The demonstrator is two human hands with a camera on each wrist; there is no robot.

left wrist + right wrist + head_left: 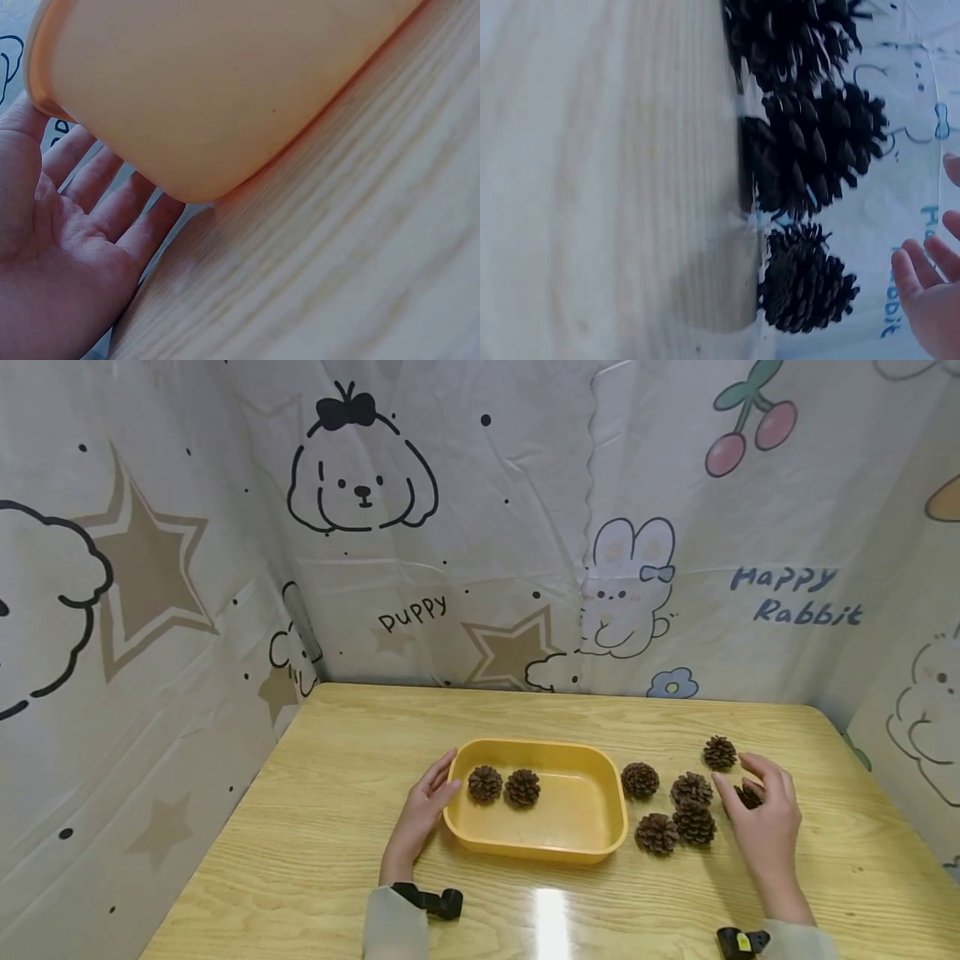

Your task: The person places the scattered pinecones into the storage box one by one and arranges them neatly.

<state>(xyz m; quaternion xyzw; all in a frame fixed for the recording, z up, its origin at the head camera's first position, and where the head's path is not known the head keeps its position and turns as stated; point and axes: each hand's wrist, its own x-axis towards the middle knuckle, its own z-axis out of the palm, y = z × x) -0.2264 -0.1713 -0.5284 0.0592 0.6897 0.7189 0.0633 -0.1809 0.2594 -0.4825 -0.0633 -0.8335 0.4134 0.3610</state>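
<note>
A yellow plastic tray (577, 839) sits mid-table with two pine cones (485, 782) (522, 787) in its left half. My left hand (430, 793) lies flat against the tray's left end, fingers straight; the left wrist view shows the palm (67, 247) beside the tray wall (210, 90). Several more pine cones (640, 779) (691, 788) (657, 832) lie loose to the right of the tray. My right hand (759, 814) arches over the rightmost pine cone (748, 795), thumb and fingers curved either side of it. In the right wrist view its fingertips (922, 277) touch nothing.
Another pine cone (720, 752) lies apart, further back on the right. The wooden table (360, 860) is walled on three sides by a cartoon-printed plastic sheet (480, 527). Black wrist straps (438, 902) sit on both forearms.
</note>
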